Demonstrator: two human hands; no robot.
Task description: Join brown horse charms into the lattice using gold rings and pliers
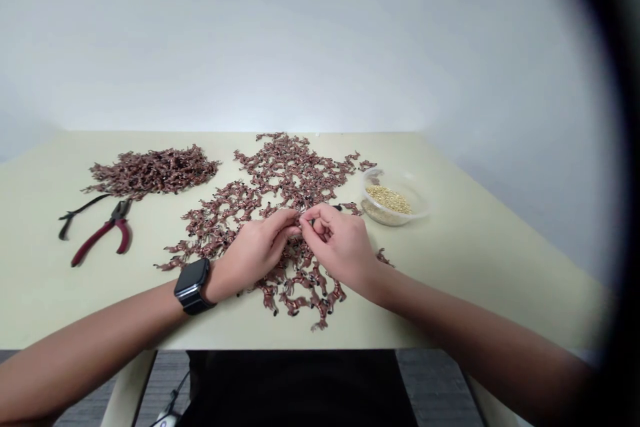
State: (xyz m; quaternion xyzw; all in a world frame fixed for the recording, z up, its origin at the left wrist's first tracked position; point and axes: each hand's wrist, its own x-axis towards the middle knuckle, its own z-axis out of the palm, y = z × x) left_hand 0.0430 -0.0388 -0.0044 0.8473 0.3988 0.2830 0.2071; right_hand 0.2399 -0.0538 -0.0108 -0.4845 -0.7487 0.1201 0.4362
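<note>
My left hand (261,244), with a black smartwatch (193,285) on the wrist, is closed in a pinch. Against its fingertips, my right hand (341,242) is pinched shut too. Whatever lies between the fingertips is too small and covered to name. A short dark tip (336,207) shows just behind the right hand; I cannot tell what it belongs to. Under and around both hands, many small brown reindeer-like figurines (295,170) are spread over the table. Some of these figurines lie between my forearms near the front edge.
A heaped pile of similar brown figurines (153,172) lies at the back left. In front of it are red-handled pliers (103,233) and a thin black tool (83,207). On the right stands a clear plastic bowl (423,208) holding small gold pieces (389,199). A white wall (250,33) rises behind the table (475,240).
</note>
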